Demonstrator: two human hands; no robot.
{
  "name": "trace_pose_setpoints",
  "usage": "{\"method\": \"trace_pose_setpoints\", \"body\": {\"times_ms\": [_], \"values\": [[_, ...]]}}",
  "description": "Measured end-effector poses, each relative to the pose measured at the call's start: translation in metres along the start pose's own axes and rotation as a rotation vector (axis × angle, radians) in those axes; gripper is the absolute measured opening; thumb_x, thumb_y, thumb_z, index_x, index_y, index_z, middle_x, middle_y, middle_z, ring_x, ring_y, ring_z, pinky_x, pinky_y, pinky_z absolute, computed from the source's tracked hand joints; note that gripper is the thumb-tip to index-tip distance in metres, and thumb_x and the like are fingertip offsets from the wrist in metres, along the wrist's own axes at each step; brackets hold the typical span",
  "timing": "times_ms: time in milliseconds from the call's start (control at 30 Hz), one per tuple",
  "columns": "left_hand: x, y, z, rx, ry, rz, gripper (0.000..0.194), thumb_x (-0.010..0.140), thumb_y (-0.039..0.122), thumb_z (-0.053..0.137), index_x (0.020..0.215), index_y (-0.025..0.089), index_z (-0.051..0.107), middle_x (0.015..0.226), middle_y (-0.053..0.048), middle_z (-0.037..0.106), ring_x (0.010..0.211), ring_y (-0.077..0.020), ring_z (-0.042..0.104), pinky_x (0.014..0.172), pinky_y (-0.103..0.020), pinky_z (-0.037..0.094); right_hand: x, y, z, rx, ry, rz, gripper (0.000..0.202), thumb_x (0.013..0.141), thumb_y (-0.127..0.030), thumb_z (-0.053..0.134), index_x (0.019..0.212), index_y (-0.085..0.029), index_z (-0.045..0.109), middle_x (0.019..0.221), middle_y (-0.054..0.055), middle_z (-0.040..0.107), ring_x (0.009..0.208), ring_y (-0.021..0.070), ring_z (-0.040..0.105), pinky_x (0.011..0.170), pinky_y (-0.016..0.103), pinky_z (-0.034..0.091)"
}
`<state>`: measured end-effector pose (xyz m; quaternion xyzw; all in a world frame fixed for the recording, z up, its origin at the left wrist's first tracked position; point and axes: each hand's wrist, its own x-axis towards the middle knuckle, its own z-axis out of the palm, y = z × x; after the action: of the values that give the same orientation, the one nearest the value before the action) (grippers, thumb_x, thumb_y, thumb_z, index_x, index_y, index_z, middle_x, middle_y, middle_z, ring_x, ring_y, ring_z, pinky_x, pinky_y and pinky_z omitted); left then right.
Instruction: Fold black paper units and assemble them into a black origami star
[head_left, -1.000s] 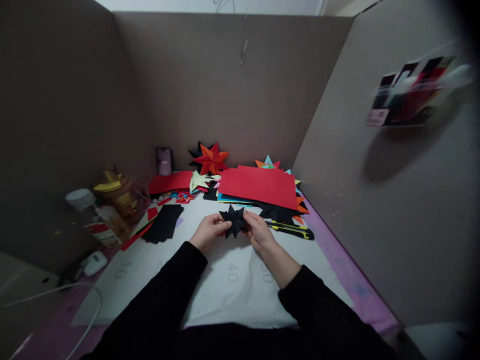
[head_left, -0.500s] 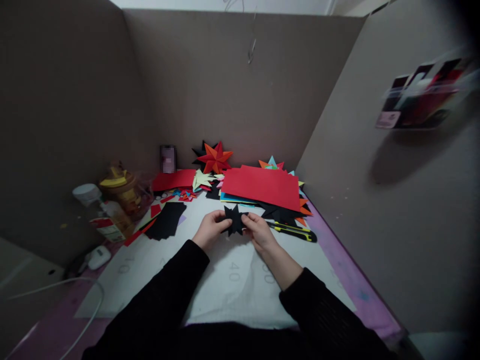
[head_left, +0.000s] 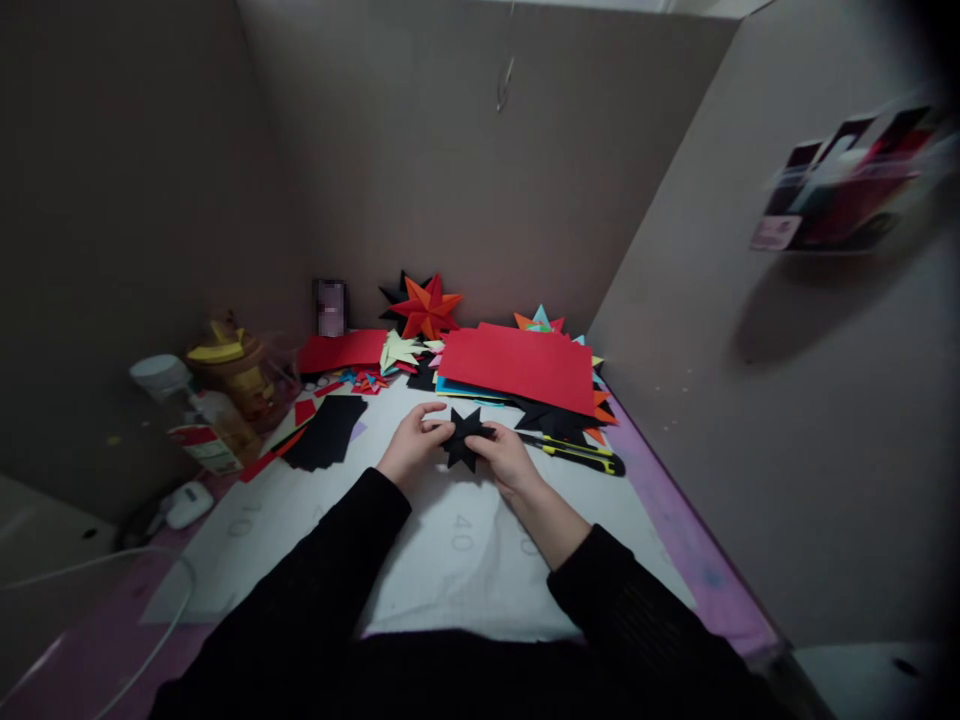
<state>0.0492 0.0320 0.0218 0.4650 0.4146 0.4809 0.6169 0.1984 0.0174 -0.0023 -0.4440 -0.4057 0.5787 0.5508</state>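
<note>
A small black paper star (head_left: pixel 463 440) is held up over the white sheet, between both hands. My left hand (head_left: pixel 411 443) pinches its left points between thumb and fingers. From the other side, my right hand (head_left: pixel 510 458) grips it with the thumb on its front face. The fingertips behind the star are hidden. Just right of my right hand lies a yellow and black cutter knife (head_left: pixel 581 455). Beyond the hands is a stack of red paper (head_left: pixel 517 368) with other colours beneath it.
Black paper pieces (head_left: pixel 327 432) lie at the left. Behind stand a red-orange star (head_left: pixel 429 306) and a phone (head_left: pixel 331 308). Bottles and a yellow-lidded jar (head_left: pixel 229 365) are at far left. Grey panels (head_left: pixel 465 150) enclose the table; a cable (head_left: pixel 184 600) crosses its left corner.
The black star has turned a little between the fingers, and the left fingers have shifted on it. The whole view has tilted slightly downward.
</note>
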Motion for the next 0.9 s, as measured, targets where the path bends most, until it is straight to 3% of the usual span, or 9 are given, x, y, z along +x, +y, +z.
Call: {"method": "trace_pose_setpoints", "body": {"times_ms": [200,300,433,567,733,833,900], "values": [[0.0001,-0.0057,0.0029,-0.035,0.060,0.017,0.055,0.058,0.025,0.076,0.104,0.015,0.049,0.073,-0.003,0.065,0.060,-0.0138,0.061,0.061,-0.026,0.047,-0.0009,0.0007,0.0018,0.092,-0.015,0.042,0.028,0.054,-0.028,0.074,0.073,-0.015,0.058,0.064,0.000,0.062,0.059,0.0138,0.057,0.058,0.027,0.045],[0.0004,-0.0057,0.0038,-0.039,0.034,0.031,0.056,0.056,0.023,0.077,0.105,0.015,0.050,0.072,-0.003,0.065,0.060,-0.0133,0.061,0.062,-0.026,0.047,-0.0003,0.0012,0.0015,0.104,0.003,0.045,0.030,0.054,-0.031,0.075,0.073,-0.015,0.060,0.065,0.001,0.064,0.059,0.0150,0.058,0.057,0.028,0.046],[0.0017,-0.0040,0.0033,-0.150,0.007,-0.055,0.050,0.069,0.031,0.069,0.112,0.015,0.049,0.079,-0.006,0.066,0.060,-0.0112,0.059,0.057,-0.023,0.046,0.0033,-0.0006,-0.0020,0.106,0.106,0.040,0.028,0.050,-0.029,0.076,0.068,-0.014,0.060,0.061,0.001,0.064,0.056,0.0148,0.058,0.056,0.028,0.046],[0.0038,-0.0028,-0.0007,-0.256,0.025,-0.106,0.040,0.078,0.041,0.057,0.109,0.016,0.051,0.095,-0.011,0.065,0.062,-0.0102,0.059,0.057,-0.023,0.047,0.0052,-0.0035,-0.0049,0.101,0.120,0.045,0.026,0.049,-0.026,0.075,0.066,-0.014,0.060,0.059,0.001,0.063,0.054,0.0145,0.058,0.054,0.027,0.046],[0.0026,-0.0004,-0.0033,-0.165,-0.043,-0.100,0.043,0.068,0.036,0.070,0.102,0.016,0.054,0.093,-0.009,0.064,0.069,-0.0123,0.060,0.062,-0.024,0.046,0.0052,-0.0033,-0.0049,0.078,0.116,0.044,0.025,0.050,-0.027,0.074,0.065,-0.015,0.059,0.057,0.000,0.062,0.052,0.0135,0.056,0.052,0.026,0.043],[0.0010,0.0009,-0.0024,-0.098,-0.050,-0.084,0.042,0.066,0.038,0.070,0.099,0.015,0.056,0.089,-0.007,0.063,0.069,-0.0121,0.059,0.061,-0.023,0.045,0.0035,-0.0049,-0.0065,0.026,0.079,0.035,0.024,0.052,-0.028,0.073,0.065,-0.014,0.058,0.055,-0.001,0.060,0.050,0.0123,0.053,0.049,0.024,0.041],[0.0006,0.0013,-0.0024,-0.021,-0.083,-0.061,0.043,0.064,0.036,0.072,0.099,0.015,0.056,0.082,-0.005,0.063,0.065,-0.0117,0.058,0.058,-0.022,0.043,0.0009,-0.0077,-0.0080,-0.068,-0.033,0.032,0.021,0.054,-0.027,0.072,0.064,-0.014,0.058,0.053,-0.002,0.058,0.048,0.0110,0.051,0.047,0.023,0.038]]}}
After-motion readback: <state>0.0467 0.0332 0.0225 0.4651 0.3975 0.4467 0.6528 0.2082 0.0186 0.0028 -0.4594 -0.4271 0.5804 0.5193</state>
